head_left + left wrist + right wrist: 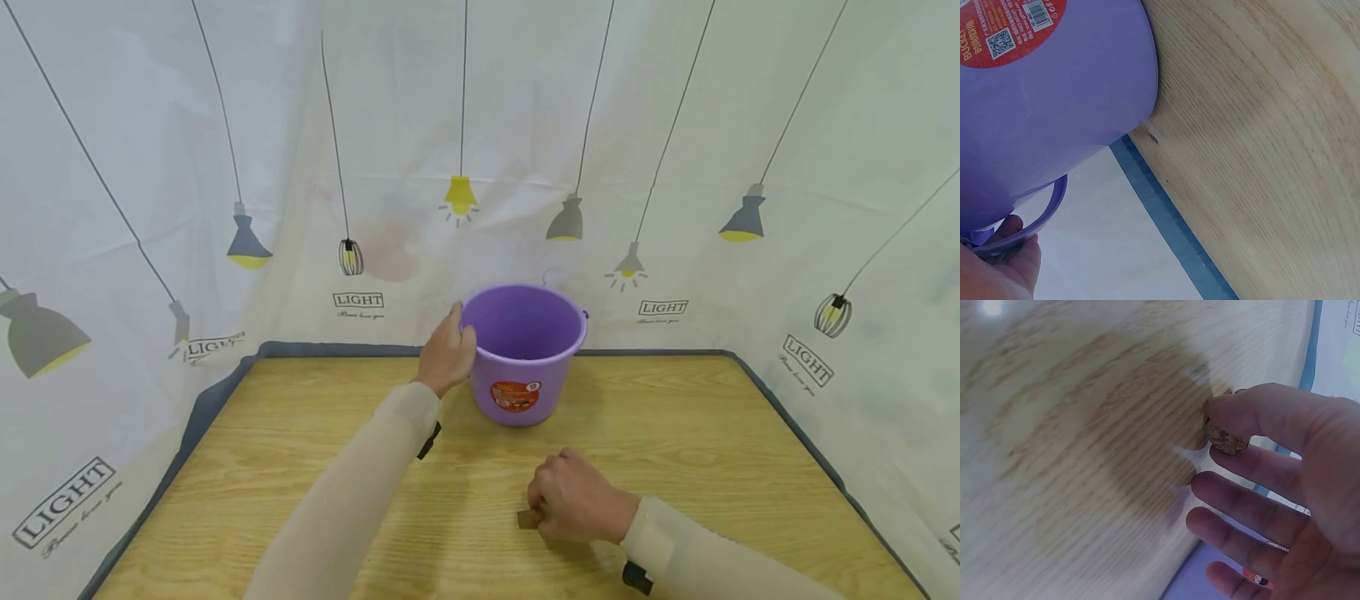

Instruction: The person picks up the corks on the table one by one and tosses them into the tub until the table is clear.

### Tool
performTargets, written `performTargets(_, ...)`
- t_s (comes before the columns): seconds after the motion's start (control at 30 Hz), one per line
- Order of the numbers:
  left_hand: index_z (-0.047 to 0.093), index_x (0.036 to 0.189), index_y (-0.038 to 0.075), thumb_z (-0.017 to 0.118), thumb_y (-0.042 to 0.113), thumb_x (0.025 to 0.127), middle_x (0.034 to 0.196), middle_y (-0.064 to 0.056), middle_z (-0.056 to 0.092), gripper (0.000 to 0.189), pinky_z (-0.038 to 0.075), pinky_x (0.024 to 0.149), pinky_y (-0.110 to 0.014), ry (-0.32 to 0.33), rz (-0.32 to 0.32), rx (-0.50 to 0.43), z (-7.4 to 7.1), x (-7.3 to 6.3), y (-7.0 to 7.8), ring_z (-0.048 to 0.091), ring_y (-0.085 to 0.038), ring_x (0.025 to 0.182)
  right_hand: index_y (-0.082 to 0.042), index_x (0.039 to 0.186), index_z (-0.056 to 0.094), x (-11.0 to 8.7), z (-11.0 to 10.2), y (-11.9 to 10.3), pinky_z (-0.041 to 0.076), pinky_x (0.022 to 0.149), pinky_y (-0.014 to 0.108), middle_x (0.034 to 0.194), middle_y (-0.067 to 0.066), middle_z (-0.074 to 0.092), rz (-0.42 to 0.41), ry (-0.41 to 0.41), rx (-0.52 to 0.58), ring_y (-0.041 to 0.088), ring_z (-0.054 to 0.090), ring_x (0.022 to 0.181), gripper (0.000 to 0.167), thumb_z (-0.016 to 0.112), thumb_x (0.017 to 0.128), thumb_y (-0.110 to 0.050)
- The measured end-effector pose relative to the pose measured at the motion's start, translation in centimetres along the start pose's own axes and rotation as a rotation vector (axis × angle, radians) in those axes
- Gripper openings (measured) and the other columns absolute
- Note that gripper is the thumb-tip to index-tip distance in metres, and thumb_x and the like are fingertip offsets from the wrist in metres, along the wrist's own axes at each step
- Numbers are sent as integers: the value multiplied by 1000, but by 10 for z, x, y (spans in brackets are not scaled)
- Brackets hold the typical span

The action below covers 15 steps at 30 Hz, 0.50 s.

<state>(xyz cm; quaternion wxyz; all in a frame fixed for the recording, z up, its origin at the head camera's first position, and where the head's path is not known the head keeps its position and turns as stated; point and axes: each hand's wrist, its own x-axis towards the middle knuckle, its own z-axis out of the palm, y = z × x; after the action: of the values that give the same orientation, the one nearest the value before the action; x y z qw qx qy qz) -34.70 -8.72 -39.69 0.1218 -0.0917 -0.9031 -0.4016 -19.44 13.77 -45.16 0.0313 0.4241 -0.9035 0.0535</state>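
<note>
A purple bucket (517, 383) with a red round label stands near the table's back edge, its mouth tipped slightly toward me. My left hand (447, 352) grips it at the left side of the rim; in the left wrist view, the fingers curl round its purple handle (1054, 203). Lower and to the right, my right hand (577, 497) is close over the tabletop. Between thumb and index finger it pinches a small brown cork (1227, 439), whose speckled round end shows in the right wrist view. The other fingers of that hand are spread loosely.
The wood-grain table (337, 467) has a dark blue border along its back and sides. White cloth walls (405, 100) printed with hanging lamps enclose it at the back, left and right.
</note>
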Motion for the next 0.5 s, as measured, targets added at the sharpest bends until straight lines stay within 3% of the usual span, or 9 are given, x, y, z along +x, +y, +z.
performTargets(0.2,25,162,3,31,27,106,164,-15,35,61,29,122,-48,2,-2,2,1,0,0,36,-33,148,-29,65,67,0,-1,0,38,69,29,70,-18,58,8,4,33,5,50,68,18,83,65,-20)
performTargets(0.5,26,162,2,31,28,106,163,-16,36,62,31,121,-50,6,3,11,1,1,-1,38,-35,147,-24,77,78,2,-5,4,43,74,31,78,-16,68,30,18,93,2,55,74,11,84,68,-19)
